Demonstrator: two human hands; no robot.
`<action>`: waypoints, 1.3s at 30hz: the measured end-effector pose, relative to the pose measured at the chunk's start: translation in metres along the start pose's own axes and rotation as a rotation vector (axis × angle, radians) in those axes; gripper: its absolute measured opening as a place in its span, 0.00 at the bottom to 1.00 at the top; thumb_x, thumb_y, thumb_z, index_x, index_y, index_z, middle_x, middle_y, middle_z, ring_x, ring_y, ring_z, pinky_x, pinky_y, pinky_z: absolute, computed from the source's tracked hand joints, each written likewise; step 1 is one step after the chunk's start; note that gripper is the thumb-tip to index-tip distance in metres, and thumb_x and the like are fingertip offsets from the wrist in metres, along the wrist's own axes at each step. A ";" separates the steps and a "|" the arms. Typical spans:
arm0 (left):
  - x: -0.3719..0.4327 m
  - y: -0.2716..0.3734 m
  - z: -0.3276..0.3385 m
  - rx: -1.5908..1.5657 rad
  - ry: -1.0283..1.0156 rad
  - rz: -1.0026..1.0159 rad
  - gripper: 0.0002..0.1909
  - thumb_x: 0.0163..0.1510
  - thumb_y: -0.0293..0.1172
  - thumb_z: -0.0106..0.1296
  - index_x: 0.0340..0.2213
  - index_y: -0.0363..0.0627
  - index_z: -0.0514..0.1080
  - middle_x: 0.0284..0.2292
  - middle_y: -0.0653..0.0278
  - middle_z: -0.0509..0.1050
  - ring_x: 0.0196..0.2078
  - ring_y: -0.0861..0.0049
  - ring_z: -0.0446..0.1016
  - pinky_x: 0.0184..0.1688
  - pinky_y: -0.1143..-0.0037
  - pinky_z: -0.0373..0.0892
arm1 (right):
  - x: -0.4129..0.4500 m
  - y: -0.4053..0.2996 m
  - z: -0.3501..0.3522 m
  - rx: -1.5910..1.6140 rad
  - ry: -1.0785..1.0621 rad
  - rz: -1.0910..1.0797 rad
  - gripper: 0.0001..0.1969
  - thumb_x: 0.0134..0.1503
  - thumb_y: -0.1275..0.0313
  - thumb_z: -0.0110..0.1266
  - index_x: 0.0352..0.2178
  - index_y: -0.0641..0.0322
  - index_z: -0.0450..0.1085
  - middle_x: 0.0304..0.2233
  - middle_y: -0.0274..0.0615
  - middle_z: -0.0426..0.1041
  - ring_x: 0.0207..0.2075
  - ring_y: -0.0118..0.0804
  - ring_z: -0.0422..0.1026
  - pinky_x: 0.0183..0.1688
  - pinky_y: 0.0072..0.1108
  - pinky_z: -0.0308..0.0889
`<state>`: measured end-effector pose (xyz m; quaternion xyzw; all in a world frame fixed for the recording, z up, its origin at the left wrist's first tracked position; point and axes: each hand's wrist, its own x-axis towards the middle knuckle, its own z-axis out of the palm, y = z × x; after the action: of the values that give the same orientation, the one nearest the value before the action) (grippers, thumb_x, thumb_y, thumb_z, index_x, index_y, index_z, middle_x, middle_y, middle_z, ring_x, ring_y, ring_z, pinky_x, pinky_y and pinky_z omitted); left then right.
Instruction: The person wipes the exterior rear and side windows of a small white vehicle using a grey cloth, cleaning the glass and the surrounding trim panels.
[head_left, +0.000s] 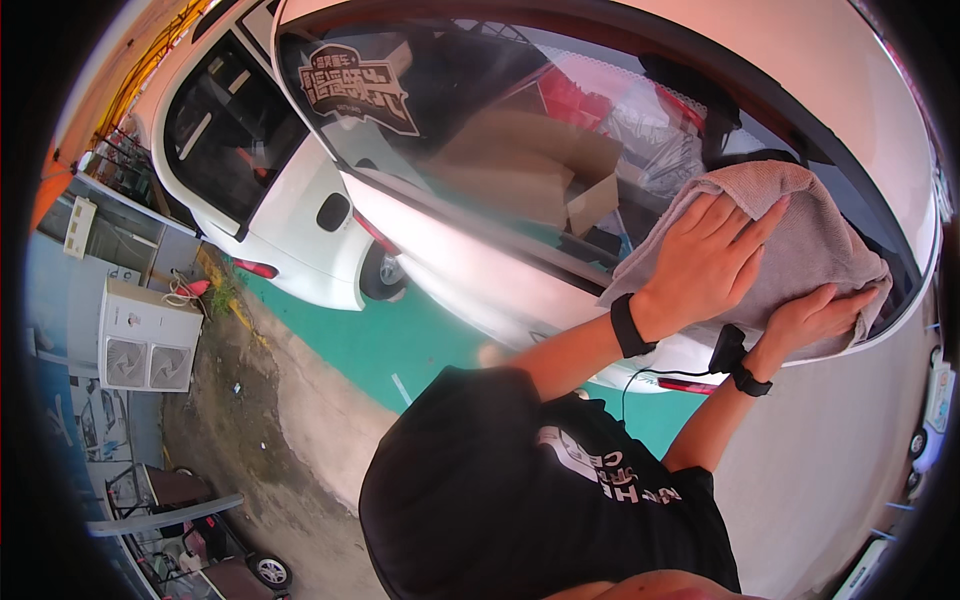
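A grey-brown cloth towel (787, 247) lies folded and bunched against the right part of a white car's rear window (480, 127). My left hand (701, 259) presses on the towel with its fingers stretched along the cloth, beside a raised fold. Lower and to the right, my right hand (814, 322) holds the towel near its bottom edge, close to the window's corner. A black band (631, 325) circles my left wrist. On the right wrist is another black band (752, 380), with a small black device (727, 349) and cable beside it.
An open cardboard box (517, 165) shows through the glass, near a large sticker (356, 86). Another white car (300, 225) stands to the left. An air-conditioner outdoor unit (148, 337) is by the wall, with a wheeled vehicle (217, 555) at lower left. Green flooring (360, 337) runs beneath the cars.
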<state>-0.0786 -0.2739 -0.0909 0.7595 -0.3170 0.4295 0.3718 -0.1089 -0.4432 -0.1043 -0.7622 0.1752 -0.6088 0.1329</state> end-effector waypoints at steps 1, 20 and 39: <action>0.004 -0.003 -0.012 0.030 0.020 -0.002 0.30 0.50 0.33 0.49 0.56 0.44 0.63 0.39 0.58 0.72 0.43 0.66 0.66 0.50 0.67 0.59 | 0.001 -0.016 -0.005 -0.014 0.006 -0.022 0.34 0.63 0.54 0.32 0.62 0.70 0.44 0.61 0.60 0.52 0.60 0.59 0.52 0.60 0.41 0.44; -0.095 -0.149 -0.166 0.196 0.027 -0.424 0.30 0.52 0.36 0.50 0.53 0.32 0.61 0.49 0.44 0.64 0.51 0.48 0.62 0.57 0.59 0.56 | -0.095 -0.207 0.023 -0.038 -0.213 -0.477 0.32 0.61 0.55 0.39 0.59 0.69 0.50 0.55 0.61 0.60 0.48 0.62 0.62 0.51 0.45 0.49; -0.176 -0.128 -0.233 -0.115 0.139 -0.879 0.33 0.53 0.22 0.49 0.60 0.48 0.54 0.51 0.50 0.69 0.49 0.56 0.72 0.49 0.69 0.69 | -0.180 -0.181 -0.016 0.501 -0.829 -0.417 0.36 0.54 0.74 0.47 0.60 0.79 0.43 0.48 0.69 0.63 0.47 0.64 0.62 0.58 0.44 0.46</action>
<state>-0.1491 0.0169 -0.2017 0.7694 0.0383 0.2624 0.5811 -0.1414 -0.2022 -0.1841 -0.9026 -0.1984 -0.2928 0.2454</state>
